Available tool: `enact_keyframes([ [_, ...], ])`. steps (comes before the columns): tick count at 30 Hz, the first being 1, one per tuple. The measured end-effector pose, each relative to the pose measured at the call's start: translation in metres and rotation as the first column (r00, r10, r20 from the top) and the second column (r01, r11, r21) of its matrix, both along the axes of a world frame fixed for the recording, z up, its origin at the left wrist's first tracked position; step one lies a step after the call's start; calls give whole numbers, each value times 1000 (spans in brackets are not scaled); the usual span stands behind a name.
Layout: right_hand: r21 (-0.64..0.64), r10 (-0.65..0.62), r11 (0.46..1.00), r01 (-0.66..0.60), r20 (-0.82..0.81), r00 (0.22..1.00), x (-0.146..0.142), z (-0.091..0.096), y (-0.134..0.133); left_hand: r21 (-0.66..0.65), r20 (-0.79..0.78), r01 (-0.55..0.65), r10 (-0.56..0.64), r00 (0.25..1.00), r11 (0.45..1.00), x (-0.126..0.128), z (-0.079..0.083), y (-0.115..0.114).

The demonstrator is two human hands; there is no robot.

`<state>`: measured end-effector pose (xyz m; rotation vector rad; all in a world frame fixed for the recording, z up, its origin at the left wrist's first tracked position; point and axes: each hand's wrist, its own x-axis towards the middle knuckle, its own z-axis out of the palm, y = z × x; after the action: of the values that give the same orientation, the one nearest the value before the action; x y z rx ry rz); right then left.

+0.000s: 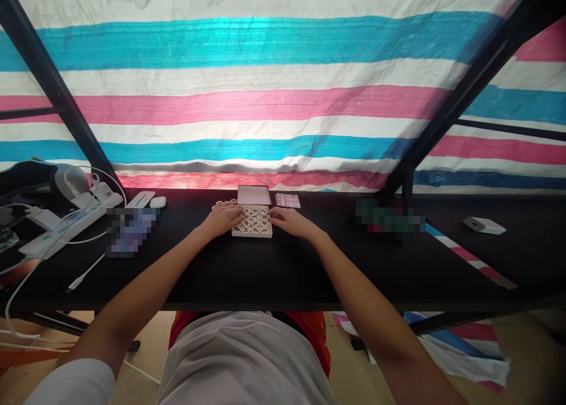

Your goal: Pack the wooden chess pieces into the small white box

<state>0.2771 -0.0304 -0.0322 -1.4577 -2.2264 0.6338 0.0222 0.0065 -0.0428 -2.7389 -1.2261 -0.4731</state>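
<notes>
A shallow white box [252,234] on the black table holds rows of round Chinese chess pieces [254,217] marked with dark characters. Over the box's left side lies my left hand [223,217], its fingers stretched onto the pieces there and hiding some of them. My right hand [290,221] is at the right wall, with its fingertips at the edge of the box and the outermost pieces. No piece shows lifted in either hand. A few loose pieces [233,201] lie just behind my left hand. Behind the box rests its open lid [253,194].
A printed paper slip [287,201] lies right of the lid. To the left are a blurred-out item [132,233], a white cable [86,273], a power strip [71,225] and an earphone case [158,202]. A white charger [484,225] sits far right. Striped sheeting [265,110] hangs behind.
</notes>
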Motion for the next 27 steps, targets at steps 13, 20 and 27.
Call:
enact_keyframes([
  [13,8,4,1000,-4,5,1000,2,-5,3,-42,-38,-133,132,991,990,-24,23,-5],
  [20,0,4,1000,-4,2,1000,1,1,-1,-523,-170,-231,166,971,821,-60,44,-6],
  [27,-35,-13,999,13,15,1000,0,4,-3,-574,-251,-289,171,953,766,-52,46,-14],
])
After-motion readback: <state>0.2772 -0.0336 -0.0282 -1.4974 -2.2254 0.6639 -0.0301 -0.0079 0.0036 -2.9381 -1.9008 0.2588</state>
